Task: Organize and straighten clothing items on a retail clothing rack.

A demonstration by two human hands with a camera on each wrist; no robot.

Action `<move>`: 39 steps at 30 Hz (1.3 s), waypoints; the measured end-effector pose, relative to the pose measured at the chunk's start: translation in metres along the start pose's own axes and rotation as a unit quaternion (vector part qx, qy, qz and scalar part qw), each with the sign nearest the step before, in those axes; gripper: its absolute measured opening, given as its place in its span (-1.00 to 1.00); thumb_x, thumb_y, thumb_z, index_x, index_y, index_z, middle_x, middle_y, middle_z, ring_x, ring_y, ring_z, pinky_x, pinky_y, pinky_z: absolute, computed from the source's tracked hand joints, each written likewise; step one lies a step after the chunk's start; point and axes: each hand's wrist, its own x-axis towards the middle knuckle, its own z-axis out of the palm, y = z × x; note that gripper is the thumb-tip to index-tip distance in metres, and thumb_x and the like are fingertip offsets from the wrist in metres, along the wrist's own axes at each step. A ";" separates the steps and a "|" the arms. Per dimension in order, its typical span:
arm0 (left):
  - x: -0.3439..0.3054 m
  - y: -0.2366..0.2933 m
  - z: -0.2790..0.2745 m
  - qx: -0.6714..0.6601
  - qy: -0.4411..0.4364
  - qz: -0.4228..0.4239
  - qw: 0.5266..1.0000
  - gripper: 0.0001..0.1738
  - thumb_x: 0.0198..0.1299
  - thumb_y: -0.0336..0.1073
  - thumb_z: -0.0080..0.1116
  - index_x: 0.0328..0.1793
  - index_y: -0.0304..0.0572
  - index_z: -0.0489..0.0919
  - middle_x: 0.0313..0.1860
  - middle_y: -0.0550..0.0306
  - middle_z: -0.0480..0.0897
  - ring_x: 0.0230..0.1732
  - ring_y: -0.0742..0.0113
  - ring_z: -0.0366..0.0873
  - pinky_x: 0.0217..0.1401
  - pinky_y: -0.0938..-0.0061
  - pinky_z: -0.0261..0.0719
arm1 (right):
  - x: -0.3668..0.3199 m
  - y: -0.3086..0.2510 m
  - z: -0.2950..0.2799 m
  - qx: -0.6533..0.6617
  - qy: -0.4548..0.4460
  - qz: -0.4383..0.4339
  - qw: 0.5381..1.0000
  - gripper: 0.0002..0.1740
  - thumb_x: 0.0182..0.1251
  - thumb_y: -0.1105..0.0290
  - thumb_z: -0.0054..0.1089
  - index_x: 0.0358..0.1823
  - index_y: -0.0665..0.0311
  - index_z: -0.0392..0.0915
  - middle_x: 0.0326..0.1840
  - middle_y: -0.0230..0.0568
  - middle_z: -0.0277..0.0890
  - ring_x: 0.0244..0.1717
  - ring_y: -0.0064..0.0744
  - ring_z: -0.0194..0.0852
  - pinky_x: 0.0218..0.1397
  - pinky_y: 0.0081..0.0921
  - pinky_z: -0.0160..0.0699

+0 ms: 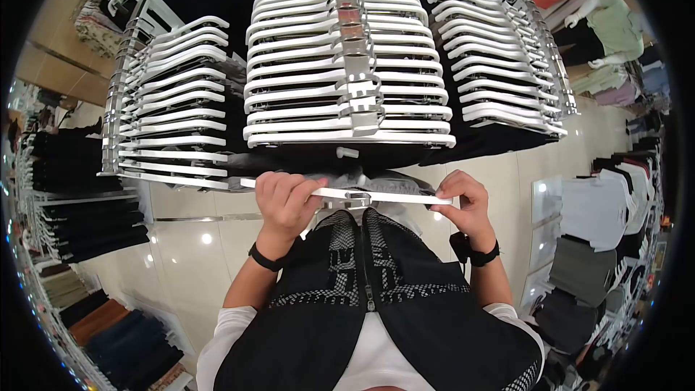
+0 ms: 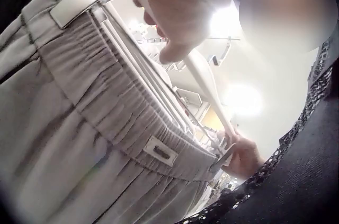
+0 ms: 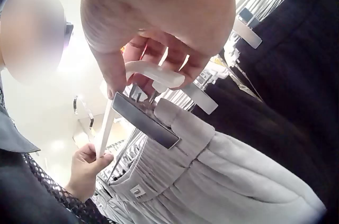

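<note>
I have one white hanger [image 1: 405,198] in my two hands, with one grey garment [image 2: 58,134] hanging below it by its gathered waistband. A metal clip [image 3: 145,121] grips the waistband at my right; one pale label [image 2: 160,151] sits on the band. Ahead of me I count three rows of white hangers: a centre row [image 1: 289,101] of at least ten, a left row [image 1: 177,98] and a right row [image 1: 496,65].

The fingers of my left hand [image 1: 284,203] are curled over the bar towards its left part, thumb pointing inward. The fingers of my right hand [image 1: 467,203] are nearly closed, pinching the bar's right end between thumb and fingertips. The hanger's metal hook [image 1: 357,200] lies between them, clear of both.

The bar runs roughly level across my front, just ahead of my black vest [image 1: 311,333] and near the front edge of the centre row, so the room fore and aft is narrow. Beyond my right hand, pale floor [image 1: 517,195] opens up before the clothes further right.
</note>
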 end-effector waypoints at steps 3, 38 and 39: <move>-0.001 -0.010 -0.003 -0.033 -0.020 0.012 0.999 -0.67 -0.21 -0.42 0.55 -0.22 0.02 0.76 -0.31 0.28 0.56 -0.24 0.19 0.52 -0.11 0.22 0.42 | -0.010 -0.005 0.009 -0.021 0.017 0.025 0.999 -0.71 -0.02 0.63 0.63 -0.28 0.26 0.69 -0.23 -0.19 0.70 -0.21 -0.31 0.63 -0.13 -0.41 0.56; 0.052 0.012 0.053 0.217 0.052 -0.033 0.974 -0.60 -0.20 -0.53 0.42 -0.17 -0.13 0.57 -0.09 0.11 0.61 0.01 -0.03 0.60 0.19 0.04 0.57 | 0.077 0.021 -0.024 -0.257 -0.007 -0.166 0.952 -0.50 0.17 0.27 0.59 0.13 0.21 0.66 -0.09 -0.14 0.51 -0.06 -0.08 0.48 -0.01 -0.23 0.52; 0.053 0.013 0.051 0.223 0.054 -0.023 0.973 -0.60 -0.19 -0.53 0.42 -0.17 -0.13 0.57 -0.09 0.11 0.61 0.01 -0.03 0.60 0.19 0.03 0.58 | 0.080 0.020 -0.027 -0.252 -0.019 -0.173 0.952 -0.50 0.17 0.27 0.59 0.13 0.21 0.66 -0.09 -0.14 0.51 -0.07 -0.07 0.48 -0.02 -0.22 0.52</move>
